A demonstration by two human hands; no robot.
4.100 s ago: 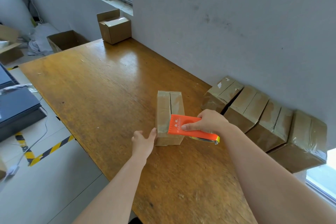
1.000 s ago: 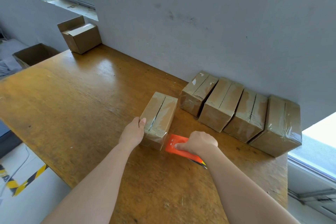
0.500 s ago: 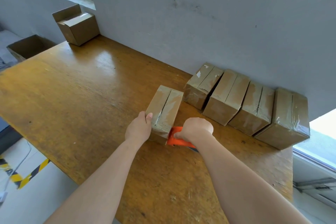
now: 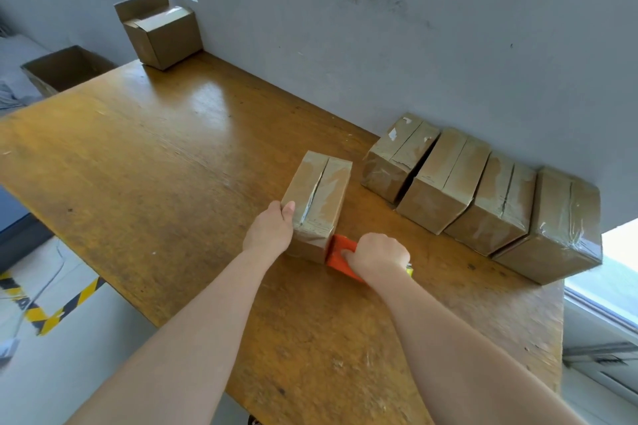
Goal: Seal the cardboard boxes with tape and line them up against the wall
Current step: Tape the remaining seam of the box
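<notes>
Head view: left hand (image 4: 271,229) fingers wrapped on taped box (image 4: 316,198), right hand (image 4: 378,257) fingers curled round orange tape dispenser (image 4: 336,252) touching box's near end on tabletop (image 4: 155,166).

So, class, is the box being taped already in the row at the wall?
No, bare table separates the box from the row.

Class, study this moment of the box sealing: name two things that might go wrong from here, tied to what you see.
1. The left hand grips the box close to where the right hand presses the orange tape dispenser against its near end; a slip might catch that hand.
2. The tape along its top seam looks wrinkled and may lift.
</notes>
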